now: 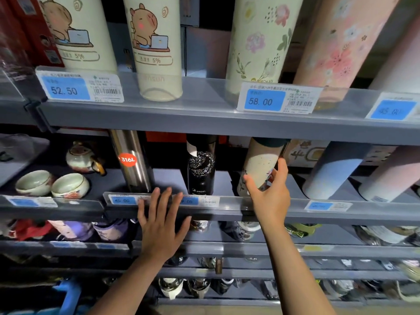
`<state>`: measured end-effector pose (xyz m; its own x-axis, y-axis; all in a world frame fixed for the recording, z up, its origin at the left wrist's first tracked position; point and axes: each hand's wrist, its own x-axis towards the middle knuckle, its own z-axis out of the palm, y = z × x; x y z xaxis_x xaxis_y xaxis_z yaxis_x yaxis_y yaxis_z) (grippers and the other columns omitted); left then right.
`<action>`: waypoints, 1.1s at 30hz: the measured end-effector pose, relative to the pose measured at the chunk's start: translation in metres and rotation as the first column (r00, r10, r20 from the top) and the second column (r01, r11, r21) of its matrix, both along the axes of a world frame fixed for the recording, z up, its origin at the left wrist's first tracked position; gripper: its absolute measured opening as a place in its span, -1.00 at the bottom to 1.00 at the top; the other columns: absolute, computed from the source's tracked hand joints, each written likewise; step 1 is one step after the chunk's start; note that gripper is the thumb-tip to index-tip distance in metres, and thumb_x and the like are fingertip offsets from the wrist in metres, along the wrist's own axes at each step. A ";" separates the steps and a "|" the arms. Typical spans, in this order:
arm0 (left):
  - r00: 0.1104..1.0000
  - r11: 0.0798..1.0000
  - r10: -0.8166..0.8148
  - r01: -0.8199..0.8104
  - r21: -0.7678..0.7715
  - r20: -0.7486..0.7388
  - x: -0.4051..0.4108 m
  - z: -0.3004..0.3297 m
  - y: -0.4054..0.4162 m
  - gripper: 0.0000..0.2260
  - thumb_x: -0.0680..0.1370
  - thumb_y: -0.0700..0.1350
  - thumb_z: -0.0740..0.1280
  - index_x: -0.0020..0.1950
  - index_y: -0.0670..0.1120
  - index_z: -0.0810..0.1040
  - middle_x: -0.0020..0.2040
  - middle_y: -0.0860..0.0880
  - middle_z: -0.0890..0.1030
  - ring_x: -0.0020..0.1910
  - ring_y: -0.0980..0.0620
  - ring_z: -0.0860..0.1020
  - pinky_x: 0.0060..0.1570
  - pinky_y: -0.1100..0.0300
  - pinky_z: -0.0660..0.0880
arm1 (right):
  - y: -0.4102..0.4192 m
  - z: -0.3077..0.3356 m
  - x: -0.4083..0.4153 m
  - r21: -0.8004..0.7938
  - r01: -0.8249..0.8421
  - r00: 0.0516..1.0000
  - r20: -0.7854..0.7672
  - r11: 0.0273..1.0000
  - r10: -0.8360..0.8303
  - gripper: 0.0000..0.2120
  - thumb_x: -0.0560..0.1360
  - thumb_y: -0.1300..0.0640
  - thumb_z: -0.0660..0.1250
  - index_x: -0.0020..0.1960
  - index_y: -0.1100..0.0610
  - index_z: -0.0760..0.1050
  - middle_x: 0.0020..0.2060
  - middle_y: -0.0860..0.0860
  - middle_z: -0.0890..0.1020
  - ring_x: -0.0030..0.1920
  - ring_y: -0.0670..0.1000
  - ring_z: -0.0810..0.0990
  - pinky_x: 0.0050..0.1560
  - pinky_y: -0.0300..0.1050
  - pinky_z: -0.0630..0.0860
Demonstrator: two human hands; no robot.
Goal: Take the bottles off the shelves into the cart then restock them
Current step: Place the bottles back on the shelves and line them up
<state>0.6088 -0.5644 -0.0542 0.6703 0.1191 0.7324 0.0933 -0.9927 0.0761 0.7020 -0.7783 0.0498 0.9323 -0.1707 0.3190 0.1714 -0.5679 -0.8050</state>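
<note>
1. speckled cream bottle [259,169]: standing on the middle shelf [295,212], right hand [269,196] fingers curling round its base.
2. left hand [161,226]: spread flat, holding nothing.
3. gripping low, lifting over the shelf lip, avoiding the black bottle [201,171].

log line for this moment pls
right hand: closing round speckled cream bottle, middle shelf | left hand: open, flat at shelf edge | black bottle: untouched

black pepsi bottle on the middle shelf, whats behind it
Behind the black Pepsi bottle only dark shelf space and a strip of red packaging near its top show; the bottle hides anything directly behind.
</note>
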 end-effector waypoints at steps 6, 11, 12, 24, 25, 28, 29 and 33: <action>0.999 0.996 -0.030 0.027 -0.089 -0.035 -0.010 0.013 -0.008 -0.51 0.55 0.07 0.18 0.44 -0.08 0.33 0.42 -0.14 0.38 0.49 -0.19 0.21 0.45 -0.27 0.06 | -0.002 -0.002 -0.001 -0.035 -0.013 1.000 -0.007 0.999 0.013 -0.21 0.43 -0.12 0.43 0.51 -0.02 0.08 0.23 0.07 0.55 0.12 0.17 0.58 0.07 0.10 0.51; 0.997 0.993 -0.029 0.021 -0.115 -0.068 -0.010 0.015 -0.010 -0.49 0.51 0.06 0.19 0.44 -0.08 0.33 0.42 -0.14 0.37 0.49 -0.20 0.21 0.44 -0.28 0.09 | -0.006 -0.001 0.004 -0.064 -0.015 1.000 0.001 0.998 0.015 -0.22 0.41 -0.14 0.44 0.48 -0.02 0.11 0.19 0.04 0.57 0.09 0.16 0.59 0.06 0.12 0.52; 0.997 0.992 -0.031 0.022 -0.122 -0.072 -0.011 0.015 -0.010 -0.49 0.51 0.05 0.20 0.44 -0.08 0.33 0.42 -0.14 0.37 0.49 -0.20 0.21 0.44 -0.28 0.09 | -0.007 0.000 0.004 -0.068 -0.020 1.000 0.005 0.997 0.020 -0.23 0.41 -0.14 0.45 0.46 -0.02 0.12 0.18 0.04 0.57 0.09 0.16 0.59 0.06 0.12 0.52; 0.997 0.973 -0.054 0.041 -0.228 -0.051 -0.009 0.007 -0.016 -0.43 0.47 0.05 0.19 0.46 -0.10 0.29 0.51 -0.19 0.26 0.57 -0.12 0.01 0.49 -0.23 -0.05 | -0.028 -0.001 -0.011 -0.050 -0.066 0.998 0.015 0.997 0.067 -0.09 0.36 -0.20 0.46 0.54 -0.06 0.03 0.44 -0.04 0.35 0.40 -0.01 0.35 0.25 0.06 0.44; 0.998 0.972 -0.049 0.036 -0.233 -0.049 -0.007 0.006 -0.015 -0.43 0.47 0.04 0.19 0.47 -0.11 0.29 0.51 -0.19 0.25 0.57 -0.11 -0.01 0.49 -0.24 -0.04 | -0.032 -0.001 -0.015 -0.044 -0.066 0.998 0.019 0.997 0.067 -0.11 0.36 -0.19 0.46 0.54 -0.05 0.06 0.43 -0.03 0.36 0.40 -0.02 0.35 0.27 0.03 0.43; 0.998 0.970 -0.037 0.026 -0.243 -0.043 -0.005 0.007 -0.021 -0.41 0.47 0.05 0.19 0.47 -0.13 0.28 0.53 -0.21 0.22 0.57 -0.13 -0.01 0.48 -0.27 -0.03 | -0.048 -0.002 -0.025 -0.031 -0.056 0.996 0.072 0.998 0.059 -0.19 0.38 -0.19 0.44 0.51 0.01 0.18 0.39 -0.02 0.41 0.37 -0.05 0.37 0.28 -0.05 0.40; 0.999 0.968 -0.035 0.026 -0.249 -0.033 -0.006 0.007 -0.025 -0.41 0.48 0.05 0.20 0.47 -0.14 0.27 0.53 -0.22 0.21 0.57 -0.14 0.00 0.47 -0.28 -0.01 | -0.054 -0.004 -0.027 -0.025 -0.049 0.994 0.095 0.998 0.051 -0.21 0.38 -0.20 0.42 0.49 0.04 0.22 0.37 -0.01 0.42 0.36 -0.05 0.38 0.29 -0.05 0.40; 0.992 0.972 -0.123 0.128 -0.199 0.033 -0.010 0.004 -0.067 -0.41 0.50 0.05 0.22 0.50 -0.09 0.22 0.52 -0.21 0.19 0.56 -0.15 0.04 0.44 -0.35 0.03 | -0.077 -0.012 -0.025 0.065 0.003 0.977 0.213 0.998 -0.017 -0.26 0.40 -0.26 0.38 0.43 0.09 0.29 0.28 -0.09 0.41 0.32 -0.01 0.40 0.30 -0.05 0.38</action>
